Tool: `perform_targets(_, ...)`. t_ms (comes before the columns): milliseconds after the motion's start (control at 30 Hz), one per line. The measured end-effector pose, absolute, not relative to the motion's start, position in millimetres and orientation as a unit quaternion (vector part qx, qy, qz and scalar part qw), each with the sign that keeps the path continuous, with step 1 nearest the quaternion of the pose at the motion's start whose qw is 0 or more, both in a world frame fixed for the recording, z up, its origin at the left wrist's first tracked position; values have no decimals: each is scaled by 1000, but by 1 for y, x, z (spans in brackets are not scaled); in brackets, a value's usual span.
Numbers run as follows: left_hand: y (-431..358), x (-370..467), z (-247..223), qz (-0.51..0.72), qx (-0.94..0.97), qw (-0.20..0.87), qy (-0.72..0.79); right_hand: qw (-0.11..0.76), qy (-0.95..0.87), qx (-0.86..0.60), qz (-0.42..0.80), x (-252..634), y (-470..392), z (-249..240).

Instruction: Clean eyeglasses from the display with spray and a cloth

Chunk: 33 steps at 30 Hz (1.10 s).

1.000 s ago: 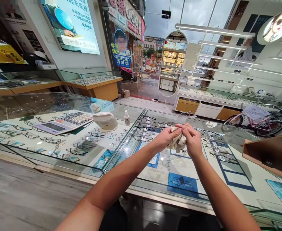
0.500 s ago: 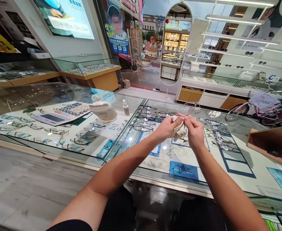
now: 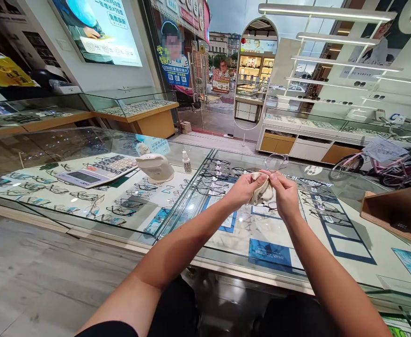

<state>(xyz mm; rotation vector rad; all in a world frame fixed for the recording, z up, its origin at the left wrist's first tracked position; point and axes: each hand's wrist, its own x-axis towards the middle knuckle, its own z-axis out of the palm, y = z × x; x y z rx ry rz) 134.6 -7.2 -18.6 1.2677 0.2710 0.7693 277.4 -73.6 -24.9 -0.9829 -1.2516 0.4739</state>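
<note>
Over the glass display case, my left hand is closed on a crumpled cream cloth, which hangs between my two hands. My right hand is closed beside it, its fingertips pinching at the cloth's right edge. Thin-framed eyeglasses stick up just beyond my fingers, with round lenses; my right fingers seem to hold them, though the contact is hidden. Below the glass, rows of eyeglasses lie around a blue card.
On the left part of the case are a calculator, a white rounded device and a small spray bottle. A wooden box stands at the right edge. An oval mirror and a pink bicycle are farther back.
The view has shifted slightly, so the case and items appear a little lower and to the right. Both hands stay together at the cloth, with small finger changes.
</note>
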Motion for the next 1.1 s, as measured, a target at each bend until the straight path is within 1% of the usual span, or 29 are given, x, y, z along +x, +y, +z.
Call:
perform_targets(200,-2,127,-14,289,594,745,96,707,-488,-426,285,281,-70,-27)
perform_targets(433,-5,137,-18,361,586,712,140,690,-522,-423,270,279,-68,-27)
perform_targets(533,-4,136,-20,346,590,716,136,689,-515,-429,275,282,-68,-26)
perform_targets(667,-4,132,-19,315,597,729,116,701,-456,-434,334,284,-67,-23)
perform_targets(767,-5,131,-17,328,596,724,114,701,-429,-436,366,281,-67,-21)
perform_targets(967,-5,136,-18,354,614,691,142,697,-438,-431,368,277,-69,-19)
perform_targets(1100,-4,138,-20,354,602,700,149,703,-436,-432,360,277,-70,-20)
